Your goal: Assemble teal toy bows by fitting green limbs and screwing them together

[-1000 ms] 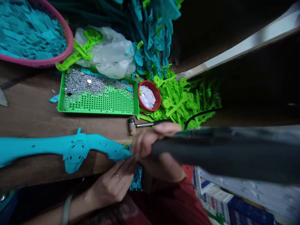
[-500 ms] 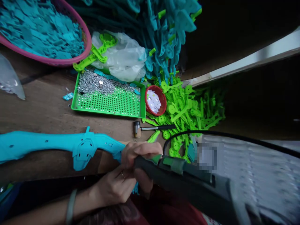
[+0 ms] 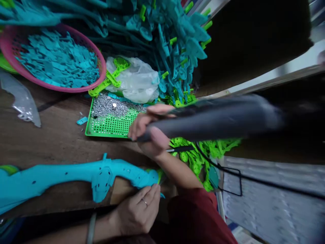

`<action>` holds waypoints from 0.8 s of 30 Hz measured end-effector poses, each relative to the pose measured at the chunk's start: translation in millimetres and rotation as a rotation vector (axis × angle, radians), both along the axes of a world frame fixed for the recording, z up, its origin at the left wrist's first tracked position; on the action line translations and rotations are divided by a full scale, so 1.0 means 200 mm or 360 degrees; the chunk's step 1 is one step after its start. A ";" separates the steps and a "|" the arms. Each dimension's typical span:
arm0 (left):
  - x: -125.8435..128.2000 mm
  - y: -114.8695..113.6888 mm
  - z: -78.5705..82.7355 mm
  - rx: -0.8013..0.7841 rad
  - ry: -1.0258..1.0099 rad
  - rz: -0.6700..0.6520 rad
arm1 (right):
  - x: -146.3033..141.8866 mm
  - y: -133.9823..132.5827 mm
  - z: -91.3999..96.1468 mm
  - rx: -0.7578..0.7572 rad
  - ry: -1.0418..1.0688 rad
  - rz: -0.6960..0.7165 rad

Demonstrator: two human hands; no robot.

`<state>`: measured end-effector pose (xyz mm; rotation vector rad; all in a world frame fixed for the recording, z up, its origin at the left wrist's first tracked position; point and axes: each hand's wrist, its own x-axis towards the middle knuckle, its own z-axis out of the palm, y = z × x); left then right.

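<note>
A long turquoise plastic shell [image 3: 68,176] lies along the front of the table, with a hexagonal block in its middle. At its curved right end is my left hand [image 3: 138,210], wearing a ring, its fingers together and closed on the tip. Whatever lies under those fingers is hidden. My right hand [image 3: 152,132] is raised over the green tray's right part, wrapped round a dark electric screwdriver [image 3: 213,117] that points leftward and is blurred by motion. Silver screws [image 3: 109,105] fill the back of the perforated green tray [image 3: 109,130].
A pink basket [image 3: 68,88] of turquoise pieces stands at back left. Beside it sits a clear plastic bag [image 3: 138,81]. Turquoise shells [image 3: 175,51] are heaped behind, lime-green parts [image 3: 195,162] at right. A hammer handle [image 3: 184,148] and black cable [image 3: 254,181] lie near my right arm.
My right hand has lifted the electric screwdriver up and away from the shell's right end, over the tray. My left hand stays at that end. The whole view has shifted slightly.
</note>
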<state>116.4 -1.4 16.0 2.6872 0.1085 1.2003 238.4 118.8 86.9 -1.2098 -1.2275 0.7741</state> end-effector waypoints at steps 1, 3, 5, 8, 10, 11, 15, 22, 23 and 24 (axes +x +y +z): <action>0.01 0.00 0.00 0.0013 0.0000 -0.0007 | -0.01 0.07 -0.03 0.0071 0.0055 -0.0010; 0.01 0.00 -0.02 -0.0007 -0.0037 -0.0023 | -0.04 0.17 -0.10 0.0200 0.0236 0.0055; 0.02 0.00 -0.03 -0.0037 -0.0081 -0.0031 | -0.05 0.20 -0.15 0.0250 0.0340 0.0115; 0.02 0.00 -0.04 -0.0050 -0.0111 -0.0033 | -0.05 0.19 -0.18 0.0309 0.0379 0.0193; 0.02 0.00 -0.04 -0.0040 -0.0118 -0.0039 | -0.04 0.18 -0.18 0.0352 0.0387 0.0259; 0.02 0.01 -0.04 -0.0038 -0.0119 -0.0042 | -0.04 0.18 -0.18 0.0367 0.0387 0.0281; 0.04 0.00 -0.04 -0.0057 -0.0108 -0.0043 | -0.05 0.19 -0.19 0.0408 0.0395 0.0277; -0.18 0.07 0.00 -0.0126 -0.0095 -0.0238 | -0.07 0.16 -0.05 0.0398 0.0410 0.0064; -0.29 0.09 0.03 -0.0174 -0.0017 -0.0241 | -0.07 0.13 0.01 0.0445 0.0433 0.0025; -0.40 0.11 0.05 -0.0281 0.0060 -0.0175 | -0.07 0.09 0.06 0.0464 0.0451 0.0001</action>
